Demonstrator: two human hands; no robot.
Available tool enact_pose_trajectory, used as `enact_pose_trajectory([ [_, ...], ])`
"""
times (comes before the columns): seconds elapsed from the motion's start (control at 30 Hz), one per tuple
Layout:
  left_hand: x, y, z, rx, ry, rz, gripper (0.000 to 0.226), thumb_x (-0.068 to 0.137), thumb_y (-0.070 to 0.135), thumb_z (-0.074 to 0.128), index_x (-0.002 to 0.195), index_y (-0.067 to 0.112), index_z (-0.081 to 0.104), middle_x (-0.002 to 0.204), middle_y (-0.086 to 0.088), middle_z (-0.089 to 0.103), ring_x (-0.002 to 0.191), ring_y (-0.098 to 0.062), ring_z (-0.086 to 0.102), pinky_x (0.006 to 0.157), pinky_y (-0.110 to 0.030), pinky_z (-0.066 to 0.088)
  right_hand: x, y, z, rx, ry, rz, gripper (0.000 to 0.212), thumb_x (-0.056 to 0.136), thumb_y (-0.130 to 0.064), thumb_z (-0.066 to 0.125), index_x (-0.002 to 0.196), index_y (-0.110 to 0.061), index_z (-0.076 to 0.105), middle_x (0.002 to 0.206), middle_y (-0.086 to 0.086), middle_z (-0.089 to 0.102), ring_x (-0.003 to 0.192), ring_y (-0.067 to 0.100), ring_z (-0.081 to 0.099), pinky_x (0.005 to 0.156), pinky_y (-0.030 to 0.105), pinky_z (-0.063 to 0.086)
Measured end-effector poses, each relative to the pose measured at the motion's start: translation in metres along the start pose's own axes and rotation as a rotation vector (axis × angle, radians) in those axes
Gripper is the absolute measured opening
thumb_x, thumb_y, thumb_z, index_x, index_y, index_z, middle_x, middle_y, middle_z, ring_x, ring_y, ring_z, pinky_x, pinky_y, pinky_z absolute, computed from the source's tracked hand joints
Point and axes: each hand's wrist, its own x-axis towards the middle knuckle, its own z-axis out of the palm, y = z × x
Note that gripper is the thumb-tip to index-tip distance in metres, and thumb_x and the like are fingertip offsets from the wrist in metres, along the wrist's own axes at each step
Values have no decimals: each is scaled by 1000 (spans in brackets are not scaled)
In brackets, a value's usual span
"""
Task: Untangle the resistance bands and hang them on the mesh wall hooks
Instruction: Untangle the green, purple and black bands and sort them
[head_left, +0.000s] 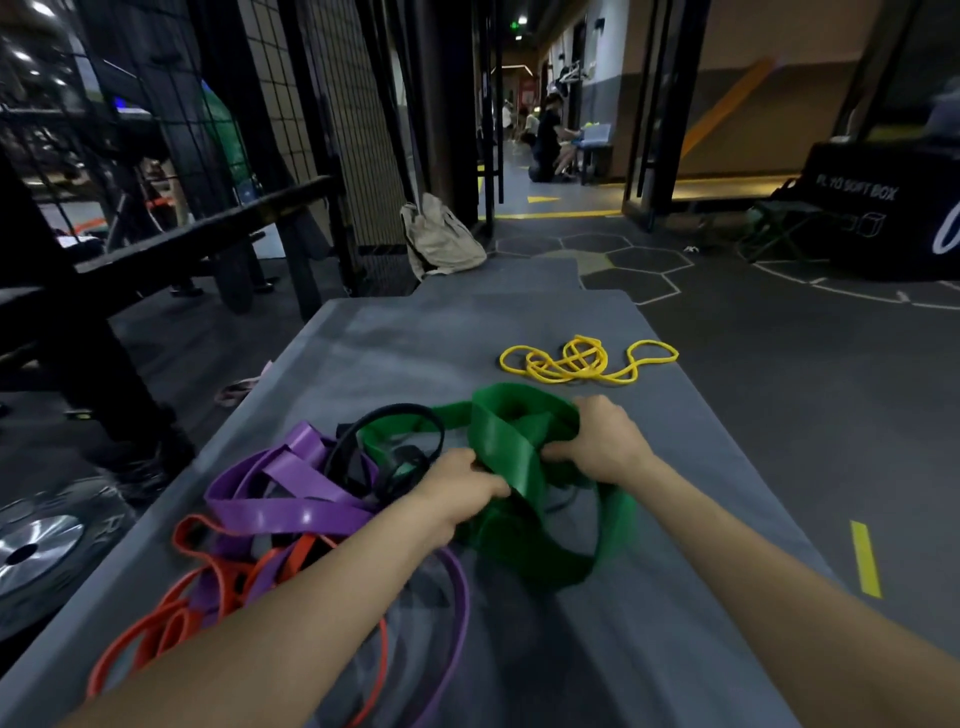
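A wide green band (501, 441) lies twisted on the grey mat (649, 649) in front of me. My left hand (465, 486) grips one fold of it and my right hand (602, 441) grips another fold just to the right. To the left lies a tangle of purple bands (291, 499), orange bands (171, 618) and a thin black band (395, 415), which loops into the green one. A thin yellow band (582, 361) lies coiled by itself farther back on the mat. The black mesh wall (337, 104) stands at the back left.
A dark bench (208, 228) stands to the left and a weight plate (36, 545) lies on the floor at the lower left. A beige bag (441, 236) leans by the mesh. A black soft box (883, 208) sits at the right. People are down the corridor (550, 140).
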Motion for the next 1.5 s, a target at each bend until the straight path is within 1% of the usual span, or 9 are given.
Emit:
enact_pose_trajectory([
  [0.17,-12,63,-1,-420,-159,-23,11,84,8,55,76,14,59,66,-1,61,66,-15,54,64,-23,41,-11,-4,-57,394,166,37,17,69,-10,79,79,-10,66,85,8,69,81,23,65,77,33,51],
  [0.27,-10,103,-11,-394,-208,99,15,80,19,69,92,13,64,82,-2,69,75,-13,64,67,-24,50,-14,-21,-90,573,245,-4,19,73,-1,75,88,-7,66,85,9,66,78,21,63,76,32,51],
  [0.53,16,163,-57,-341,31,290,43,71,-5,74,111,-1,57,111,-16,66,83,-21,64,70,-32,53,49,-70,-117,674,319,-51,17,69,-4,78,82,-10,68,91,16,72,83,30,69,82,51,56],
  [0.73,64,177,-117,-317,268,369,38,57,1,85,87,9,63,103,-14,70,94,-27,67,90,-45,53,109,-124,-108,554,345,-173,25,77,-11,73,101,-6,67,99,10,70,93,25,65,89,39,52],
  [1.0,159,116,-173,-299,484,377,52,57,13,88,99,7,60,105,-12,67,98,-29,64,91,-45,53,197,-151,-26,283,296,-319,38,82,-21,68,114,-5,56,113,14,64,109,30,57,80,29,43],
  [1.13,199,77,-174,-20,360,198,53,74,39,75,112,8,55,116,-12,61,102,-29,60,96,-40,49,236,-133,19,-34,73,-209,77,78,-54,64,135,-9,36,135,15,49,126,34,44,102,44,41],
  [1.27,203,33,-160,257,293,-24,37,86,47,57,72,16,44,73,-3,47,64,-17,45,70,-33,45,226,-103,51,-153,-26,-244,69,86,-41,61,139,-5,35,142,14,44,131,31,41,106,38,36],
  [1.4,190,0,-151,386,211,25,58,91,44,53,131,4,43,128,-12,52,106,-24,53,84,-30,40,190,-79,61,-119,-37,-297,51,86,-27,64,130,-6,51,135,11,53,127,25,48,105,30,36],
  [1.5,166,-15,-147,526,112,37,53,87,57,48,113,11,58,113,-8,60,109,-26,56,90,-31,42,160,-70,60,-88,-89,-319,42,85,-24,67,122,-8,59,127,7,61,119,20,55,98,25,40],
])
